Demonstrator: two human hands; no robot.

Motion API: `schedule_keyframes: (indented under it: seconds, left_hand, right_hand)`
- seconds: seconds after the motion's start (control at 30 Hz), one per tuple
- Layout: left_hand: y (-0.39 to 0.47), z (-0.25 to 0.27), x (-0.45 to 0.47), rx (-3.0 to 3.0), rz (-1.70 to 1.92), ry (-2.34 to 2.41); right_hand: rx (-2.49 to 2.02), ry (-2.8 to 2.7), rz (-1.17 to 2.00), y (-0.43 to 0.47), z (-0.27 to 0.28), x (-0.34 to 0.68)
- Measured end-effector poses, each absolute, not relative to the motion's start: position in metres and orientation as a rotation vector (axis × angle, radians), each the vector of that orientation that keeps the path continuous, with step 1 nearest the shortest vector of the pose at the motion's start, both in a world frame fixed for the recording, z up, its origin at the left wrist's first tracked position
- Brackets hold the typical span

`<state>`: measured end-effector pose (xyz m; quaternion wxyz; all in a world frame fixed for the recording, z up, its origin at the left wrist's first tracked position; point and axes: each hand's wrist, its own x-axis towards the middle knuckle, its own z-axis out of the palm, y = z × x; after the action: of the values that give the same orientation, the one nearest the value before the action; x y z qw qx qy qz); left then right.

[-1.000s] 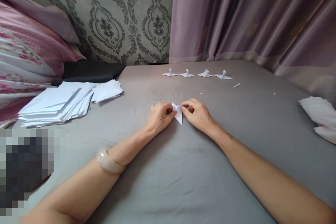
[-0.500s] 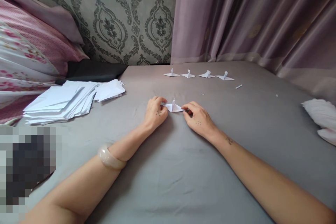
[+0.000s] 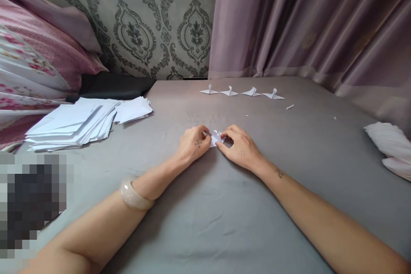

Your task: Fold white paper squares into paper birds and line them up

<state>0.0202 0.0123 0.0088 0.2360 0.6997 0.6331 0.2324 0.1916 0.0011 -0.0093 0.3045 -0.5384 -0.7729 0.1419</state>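
A small white origami crane (image 3: 216, 138) is between my two hands, just above or on the grey cloth, and its lower edge faces me. My left hand (image 3: 195, 144) pinches its left side between thumb and fingertips. On the other side, my right hand (image 3: 239, 145) grips the crane with the thumb across its front and the index finger behind. The fingers cover both ends of the folded paper. Farther back, several finished-looking paper cranes (image 3: 229, 91) stand in a row with their wings spread.
A stack of white paper sheets (image 3: 69, 122) lies at the left, with a smaller pile (image 3: 133, 110) beside it and a black item (image 3: 112, 87) behind. Paper scraps (image 3: 290, 107) dot the grey cloth (image 3: 205, 214). White fabric (image 3: 390, 137) is at the right edge.
My hands have come closer together and slightly nearer to me. My right thumb has moved from the wing's tip onto the crane's front, and the crane has turned and tilted.
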Motion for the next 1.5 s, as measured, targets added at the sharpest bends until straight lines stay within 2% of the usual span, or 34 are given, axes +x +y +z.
schedule_keyframes:
  seconds: [0.33,0.57,1.1,1.5]
  left_hand:
    - [0.016,-0.001,0.021,2.057,0.872,1.344]
    - [0.019,0.002,0.022,1.900,0.847,1.361]
    - [0.018,0.002,0.021,1.874,0.819,1.410]
    - [0.020,0.000,0.021,1.965,0.834,1.392]
  right_hand:
    - [-1.335,-2.139,0.393,0.012,-0.008,0.193]
    - [-1.373,-1.849,0.565,0.008,-0.012,0.193]
    - [-1.345,-1.832,0.615,0.006,-0.009,0.187]
    - [-1.611,-1.752,0.675,0.013,0.009,0.172]
